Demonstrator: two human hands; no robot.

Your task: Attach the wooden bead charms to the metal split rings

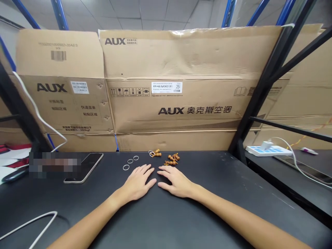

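Note:
My left hand (137,183) and my right hand (176,181) lie flat and open, side by side on the black table (223,193), holding nothing. Just beyond my right fingertips sits a small heap of brown wooden gourd charms (172,159). One more gourd charm on a metal ring (155,153) lies a little farther back. Three loose metal key rings (130,162) lie in a slanted row ahead of my left hand.
A dark phone (84,167) lies face up on the left, near a blurred patch. A white cable (33,223) crosses the near left corner. Large AUX cardboard boxes (181,93) wall off the back. A white power strip (268,150) and black rack posts stand right.

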